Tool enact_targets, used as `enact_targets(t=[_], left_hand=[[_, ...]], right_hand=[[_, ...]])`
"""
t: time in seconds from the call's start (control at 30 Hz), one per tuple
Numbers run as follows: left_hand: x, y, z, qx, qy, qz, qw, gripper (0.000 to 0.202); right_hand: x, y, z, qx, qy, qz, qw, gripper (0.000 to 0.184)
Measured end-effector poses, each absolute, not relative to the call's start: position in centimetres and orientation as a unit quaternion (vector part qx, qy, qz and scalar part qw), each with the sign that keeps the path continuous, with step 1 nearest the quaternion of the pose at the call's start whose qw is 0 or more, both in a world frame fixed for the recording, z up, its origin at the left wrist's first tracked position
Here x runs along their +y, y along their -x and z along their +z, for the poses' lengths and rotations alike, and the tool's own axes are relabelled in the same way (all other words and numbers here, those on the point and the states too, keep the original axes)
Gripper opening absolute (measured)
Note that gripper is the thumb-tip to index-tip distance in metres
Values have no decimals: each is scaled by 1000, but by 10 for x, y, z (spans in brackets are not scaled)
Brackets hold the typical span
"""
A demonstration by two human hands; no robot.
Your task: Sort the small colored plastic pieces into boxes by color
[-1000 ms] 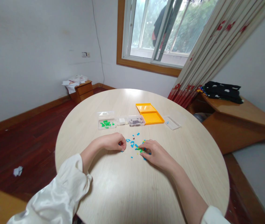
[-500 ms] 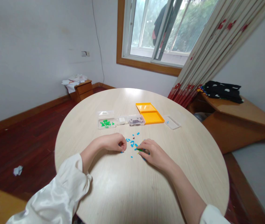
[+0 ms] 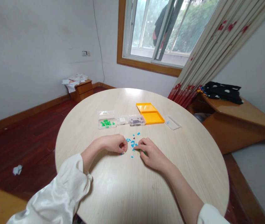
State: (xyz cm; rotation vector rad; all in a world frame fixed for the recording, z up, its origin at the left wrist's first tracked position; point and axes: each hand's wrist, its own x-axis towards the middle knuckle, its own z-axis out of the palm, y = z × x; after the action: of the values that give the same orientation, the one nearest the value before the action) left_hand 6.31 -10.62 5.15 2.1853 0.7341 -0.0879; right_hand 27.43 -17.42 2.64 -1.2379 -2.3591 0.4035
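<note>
Small blue building blocks [image 3: 132, 143] lie scattered on the round table between my two hands, with a dark red block [image 3: 134, 137] among them. At the left of the pile rests my left hand [image 3: 118, 144], its fingers curled together; a bit of blue shows at the fingertips, but what they hold is hidden. My right hand [image 3: 149, 151] reaches in from the right, its index finger stretched to the blue blocks. Beneath its curled fingers a green block piece [image 3: 145, 152] partly shows. A tiny yellow piece [image 3: 137, 153] lies by that hand.
Behind the pile stand a clear box of green blocks [image 3: 99, 126], a small box with white contents [image 3: 122, 120], and a clear box of dark blocks [image 3: 137, 121]. An open yellow case [image 3: 153, 117] and a shallow clear tray [image 3: 172, 123] are to the right.
My right index finger has moved left and down onto the blue blocks. The green piece has shifted further under that hand. My left hand has barely moved.
</note>
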Motion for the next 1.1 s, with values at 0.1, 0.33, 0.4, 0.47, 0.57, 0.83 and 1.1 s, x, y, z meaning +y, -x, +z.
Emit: enact_targets(t=[0.1, 0.33, 0.4, 0.47, 0.57, 0.83, 1.1], left_hand=[[-106, -63, 52, 291, -868, -33, 402, 13], [-107, -65, 51, 308, -865, -35, 395, 9], [-107, -66, 52, 312, -863, -35, 396, 7], [-107, -66, 52, 312, -862, -34, 398, 4], [-107, -67, 50, 309, -860, -31, 404, 3], [-104, -64, 46, 296, -859, -14, 417, 8], [-105, -64, 47, 279, -873, -23, 399, 14]], right_hand=[[-174, -274, 25, -852, 451, 145, 223, 37], [-173, -274, 27, -854, 444, 150, 228, 37], [-174, -273, 27, -860, 434, 151, 223, 37], [-174, -273, 26, -863, 430, 150, 219, 36], [-174, -273, 24, -861, 434, 148, 221, 35], [-175, -283, 37, -834, 464, 166, 249, 24], [-180, -279, 39, -849, 448, 209, 185, 13]])
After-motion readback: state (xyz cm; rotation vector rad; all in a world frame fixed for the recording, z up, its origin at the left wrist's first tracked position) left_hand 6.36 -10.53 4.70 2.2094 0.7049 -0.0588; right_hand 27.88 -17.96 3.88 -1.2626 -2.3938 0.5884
